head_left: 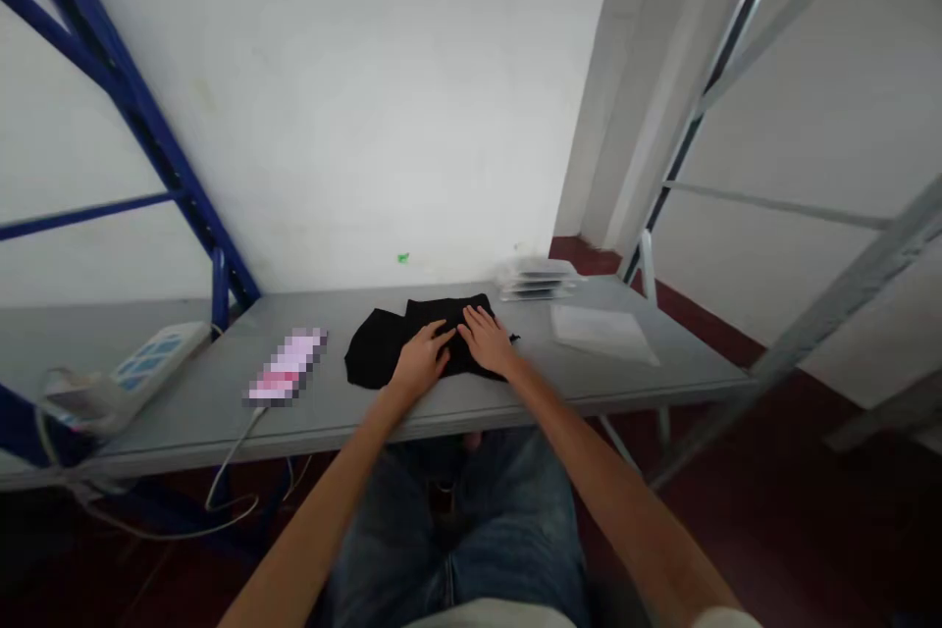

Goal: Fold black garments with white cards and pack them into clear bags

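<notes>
A piece of black cloth [375, 350], perhaps a garment, lies spread on the grey table [309, 427] in front of me. My left hand [423, 358] rests on its middle part, the fingers stretched and slightly curved. Just to the right, my right hand [486, 340] lies flat on the same cloth with its fingers spread. The two hands almost meet at the fingertips. Parts of the cloth under both palms are hidden, and its exact kind does not show.
A phone [288, 368] on a white cable lies at the left. Beyond it is a power strip [158, 363]. A stack of clear plastic packets [537, 280] stands at the back right, with a flat white packet [600, 332] nearer. Blue posts [158, 137] and grey posts [684, 132] flank the table.
</notes>
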{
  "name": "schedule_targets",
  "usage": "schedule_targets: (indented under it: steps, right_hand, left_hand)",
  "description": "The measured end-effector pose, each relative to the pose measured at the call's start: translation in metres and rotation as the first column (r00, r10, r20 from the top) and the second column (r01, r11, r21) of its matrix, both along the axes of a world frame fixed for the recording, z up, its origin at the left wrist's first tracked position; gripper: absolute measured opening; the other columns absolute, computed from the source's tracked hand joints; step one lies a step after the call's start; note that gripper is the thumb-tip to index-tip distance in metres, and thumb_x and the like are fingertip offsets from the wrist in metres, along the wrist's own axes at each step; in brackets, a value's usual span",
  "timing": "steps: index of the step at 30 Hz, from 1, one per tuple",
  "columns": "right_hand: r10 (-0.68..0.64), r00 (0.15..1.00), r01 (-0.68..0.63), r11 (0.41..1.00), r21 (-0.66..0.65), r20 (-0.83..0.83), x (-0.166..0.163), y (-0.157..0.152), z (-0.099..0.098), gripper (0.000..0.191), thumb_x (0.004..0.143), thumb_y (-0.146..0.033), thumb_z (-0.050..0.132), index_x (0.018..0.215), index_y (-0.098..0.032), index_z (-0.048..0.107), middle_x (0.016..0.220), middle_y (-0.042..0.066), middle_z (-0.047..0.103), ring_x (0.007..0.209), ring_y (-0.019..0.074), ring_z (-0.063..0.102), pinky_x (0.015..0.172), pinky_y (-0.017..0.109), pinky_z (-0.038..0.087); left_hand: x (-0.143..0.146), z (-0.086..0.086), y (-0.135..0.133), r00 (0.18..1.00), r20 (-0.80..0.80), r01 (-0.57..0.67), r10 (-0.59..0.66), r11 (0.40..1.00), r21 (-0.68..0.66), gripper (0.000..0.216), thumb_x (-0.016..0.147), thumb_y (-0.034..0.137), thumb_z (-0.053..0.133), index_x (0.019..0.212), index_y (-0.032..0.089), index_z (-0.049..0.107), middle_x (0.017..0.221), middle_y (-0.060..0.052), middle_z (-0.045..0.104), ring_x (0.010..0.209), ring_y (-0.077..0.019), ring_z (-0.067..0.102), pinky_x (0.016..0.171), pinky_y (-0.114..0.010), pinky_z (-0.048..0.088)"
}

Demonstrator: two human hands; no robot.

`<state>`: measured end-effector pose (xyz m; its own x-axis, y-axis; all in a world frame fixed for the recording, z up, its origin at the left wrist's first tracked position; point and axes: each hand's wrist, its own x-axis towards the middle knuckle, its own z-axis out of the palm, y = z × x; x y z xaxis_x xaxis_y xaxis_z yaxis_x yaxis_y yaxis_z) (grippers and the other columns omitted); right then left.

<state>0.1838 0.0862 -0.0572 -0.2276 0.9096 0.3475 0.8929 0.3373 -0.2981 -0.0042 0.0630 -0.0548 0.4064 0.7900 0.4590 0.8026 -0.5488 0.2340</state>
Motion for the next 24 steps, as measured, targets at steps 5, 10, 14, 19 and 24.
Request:
schedule_targets:
  steps: [5, 10, 14, 19, 24]
  right_hand:
    - [-0.182, 0.982, 0.187, 0.974, 0.128, -0.048, 0.049, -0.027, 0.017, 0.055, 0.106, -0.03, 0.04, 0.159, -0.016, 0.044, 0.163, 0.015, 0.046, 0.155, 0.0291, 0.034, 0.125, 0.054, 0.031]
    - [-0.49, 0.871, 0.476, 0.861, 0.177, 0.04, 0.149, -0.073, 0.012, 0.057, 0.094, -0.013, 0.046, 0.15, -0.018, 0.056, 0.16, 0.014, 0.05, 0.152, 0.0315, 0.04, 0.125, 0.057, 0.028]
    - [-0.637, 0.767, 0.636, 0.77, 0.036, 0.071, 0.196, -0.097, 0.0, 0.047, 0.094, -0.019, 0.05, 0.137, -0.02, 0.068, 0.143, 0.017, 0.066, 0.133, 0.0317, 0.06, 0.111, 0.048, 0.045]
    - [-0.666, 0.742, 0.67, 0.741, -0.051, 0.069, 0.194, -0.101, 0.0, 0.031, 0.099, -0.032, 0.053, 0.116, -0.028, 0.079, 0.107, 0.013, 0.079, 0.103, 0.0319, 0.074, 0.086, 0.041, 0.054]
    - [-0.586, 0.805, 0.591, 0.806, -0.037, 0.091, 0.183, -0.099, 0.003, 0.034, 0.095, -0.026, 0.061, 0.125, -0.028, 0.076, 0.111, 0.01, 0.079, 0.104, 0.0297, 0.074, 0.087, 0.038, 0.053]
  left_hand:
    - [-0.001, -0.001, -0.003, 0.999, 0.047, 0.015, -0.017, 0.999, 0.038, 0.04, 0.102, 0.029, 0.055, 0.14, 0.028, 0.066, 0.154, -0.009, 0.054, 0.12, -0.0234, 0.066, 0.11, -0.042, 0.053]
    - [-0.001, -0.003, -0.004, 0.998, 0.06, -0.002, -0.003, 0.996, 0.092, 0.037, 0.103, 0.032, 0.055, 0.139, 0.029, 0.066, 0.148, -0.01, 0.057, 0.113, -0.0233, 0.067, 0.106, -0.04, 0.053]
    - [0.001, -0.001, -0.005, 0.998, 0.055, -0.016, 0.011, 0.995, 0.101, 0.036, 0.102, 0.034, 0.058, 0.137, 0.029, 0.067, 0.145, -0.009, 0.058, 0.109, -0.0229, 0.068, 0.102, -0.038, 0.054]
    - [0.001, 0.006, -0.015, 0.994, 0.083, -0.082, 0.071, 0.987, 0.136, 0.038, 0.103, 0.041, 0.057, 0.138, 0.028, 0.064, 0.139, -0.01, 0.061, 0.113, -0.0243, 0.067, 0.105, -0.039, 0.051]
    - [-0.011, 0.006, -0.034, 0.985, 0.137, -0.129, 0.106, 0.978, 0.166, 0.031, 0.104, 0.036, 0.055, 0.132, 0.025, 0.064, 0.13, -0.009, 0.064, 0.099, -0.0221, 0.069, 0.097, -0.038, 0.053]
